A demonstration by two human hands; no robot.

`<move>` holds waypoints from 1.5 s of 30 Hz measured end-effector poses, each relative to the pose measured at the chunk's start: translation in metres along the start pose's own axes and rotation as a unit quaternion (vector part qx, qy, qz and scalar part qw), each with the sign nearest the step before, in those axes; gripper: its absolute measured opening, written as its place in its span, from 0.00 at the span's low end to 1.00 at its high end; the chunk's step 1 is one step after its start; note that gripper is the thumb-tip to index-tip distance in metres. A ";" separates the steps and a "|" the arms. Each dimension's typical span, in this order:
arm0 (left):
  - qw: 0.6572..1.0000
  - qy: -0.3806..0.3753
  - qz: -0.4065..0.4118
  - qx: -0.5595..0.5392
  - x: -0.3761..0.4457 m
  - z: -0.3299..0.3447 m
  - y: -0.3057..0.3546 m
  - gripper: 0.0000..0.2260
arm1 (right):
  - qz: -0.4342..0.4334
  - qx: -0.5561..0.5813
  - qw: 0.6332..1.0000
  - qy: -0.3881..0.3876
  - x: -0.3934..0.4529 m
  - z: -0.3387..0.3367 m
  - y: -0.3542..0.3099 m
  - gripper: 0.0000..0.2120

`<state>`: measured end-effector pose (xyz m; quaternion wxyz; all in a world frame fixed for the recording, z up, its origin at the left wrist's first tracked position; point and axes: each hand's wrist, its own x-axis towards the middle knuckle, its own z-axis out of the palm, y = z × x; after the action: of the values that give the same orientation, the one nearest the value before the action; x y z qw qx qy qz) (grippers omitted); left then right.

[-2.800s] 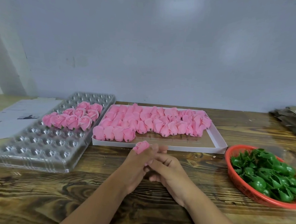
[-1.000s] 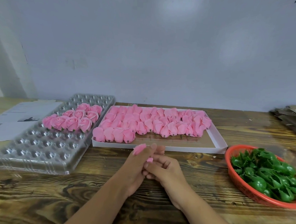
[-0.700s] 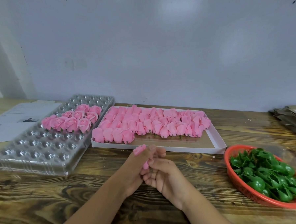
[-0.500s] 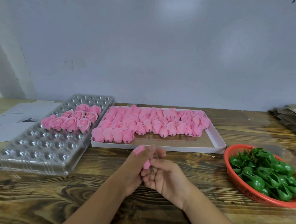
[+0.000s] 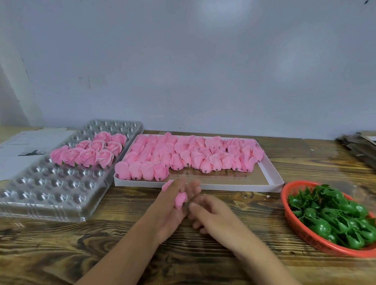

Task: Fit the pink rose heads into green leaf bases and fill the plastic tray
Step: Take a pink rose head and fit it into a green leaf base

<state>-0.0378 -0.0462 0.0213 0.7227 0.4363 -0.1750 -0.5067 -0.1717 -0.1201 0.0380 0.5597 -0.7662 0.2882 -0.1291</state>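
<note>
Vs 0.5 s ago: right hand (image 5: 213,215) pulled slightly off, fingers curled, grip unclear; left hand (image 5: 170,209) grips rose head (image 5: 180,199). Plastic tray (image 5: 49,191) w/ approx 10 roses, 1 basket (image 5: 308,235) of leaf bases (image 5: 335,217)

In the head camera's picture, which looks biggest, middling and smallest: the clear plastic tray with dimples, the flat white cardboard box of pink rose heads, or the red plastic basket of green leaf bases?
1. Flat white cardboard box and clear plastic tray: about alike; the tray lies nearer, so no ranking.
2. Red plastic basket, smallest, though the picture's edge cuts it off.

Plastic tray (image 5: 49,191) to your left on table (image 5: 219,270); box of rose heads (image 5: 270,179) centre; basket of leaf bases (image 5: 293,226) right.
</note>
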 end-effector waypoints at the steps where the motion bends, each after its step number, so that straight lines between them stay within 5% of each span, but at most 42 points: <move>1: 1.000 0.001 0.004 -0.027 0.002 -0.003 0.000 0.22 | -0.028 -0.086 0.995 0.032 -0.003 -0.009 -0.001 0.09; 5: 0.997 -0.023 0.008 -0.068 0.004 -0.007 -0.001 0.19 | -0.075 -0.267 0.953 0.124 -0.019 -0.076 -0.019 0.05; 10: 0.998 -0.011 -0.003 -0.066 0.006 -0.010 -0.002 0.16 | -0.003 -0.360 0.897 0.257 -0.014 -0.177 -0.028 0.06; 12: 0.997 -0.007 -0.006 -0.070 0.005 -0.010 -0.003 0.14 | 0.074 -0.425 0.871 0.237 -0.009 -0.206 -0.017 0.07; 15: 0.998 0.002 -0.007 -0.066 0.004 -0.008 -0.003 0.24 | 0.151 -0.513 0.831 0.151 -0.004 -0.223 -0.003 0.08; 19: 0.998 0.006 -0.010 -0.060 0.003 -0.006 -0.003 0.34 | 0.185 -0.552 0.805 0.114 0.001 -0.218 0.004 0.05; 25: 0.998 0.001 -0.001 -0.060 0.003 -0.007 -0.003 0.36 | 0.222 -0.605 0.760 0.085 0.005 -0.212 0.004 0.07; 31: 0.999 0.002 0.000 -0.054 0.001 -0.003 -0.002 0.36 | 0.201 -0.599 0.765 0.124 0.001 -0.214 0.002 0.05; 41: 0.998 0.001 -0.006 -0.057 0.001 -0.004 -0.002 0.32 | 0.149 -0.525 0.829 0.119 -0.011 -0.233 -0.026 0.17; 45: 0.998 0.001 -0.006 -0.067 0.003 -0.005 -0.002 0.28 | 0.121 -0.481 0.850 0.179 -0.010 -0.236 -0.027 0.17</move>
<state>-0.0340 -0.0462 0.0167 0.7474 0.3885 -0.1371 -0.5212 -0.2941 -0.2936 0.1449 0.0708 -0.8622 0.4999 -0.0408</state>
